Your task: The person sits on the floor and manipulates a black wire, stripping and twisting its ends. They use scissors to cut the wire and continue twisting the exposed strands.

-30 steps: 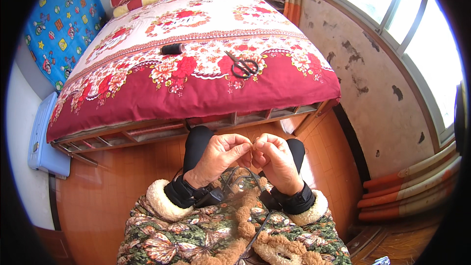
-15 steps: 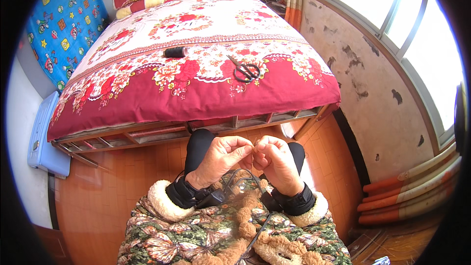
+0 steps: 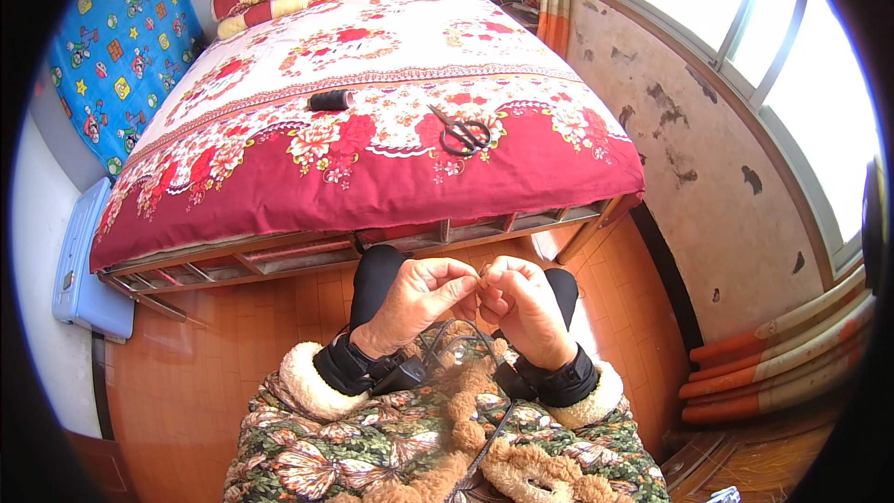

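Note:
Over my lap, my left hand (image 3: 428,294) and my right hand (image 3: 521,300) meet at the fingertips. Both are closed in a pinch, thumb against forefinger. Whatever lies between the fingertips is too small to make out. Ahead of my hands, a spool of black thread (image 3: 331,101) lies on its side on the bed's floral cover (image 3: 372,196). To its right rest dark-handled scissors (image 3: 464,136), blades pointing away to the upper left.
The metal bed frame (image 3: 447,231) runs across just beyond my knees. On the left stands a light blue plastic box (image 3: 88,265). A peeling wall (image 3: 684,140) with a window is at the right, above a bunched orange and cream curtain (image 3: 773,363). Dark cables (image 3: 456,328) hang between my wrists.
My hands stay together in nearly the same place, with only a slight shift at the fingertips. The view has moved very slightly; the spool and scissors lie as before.

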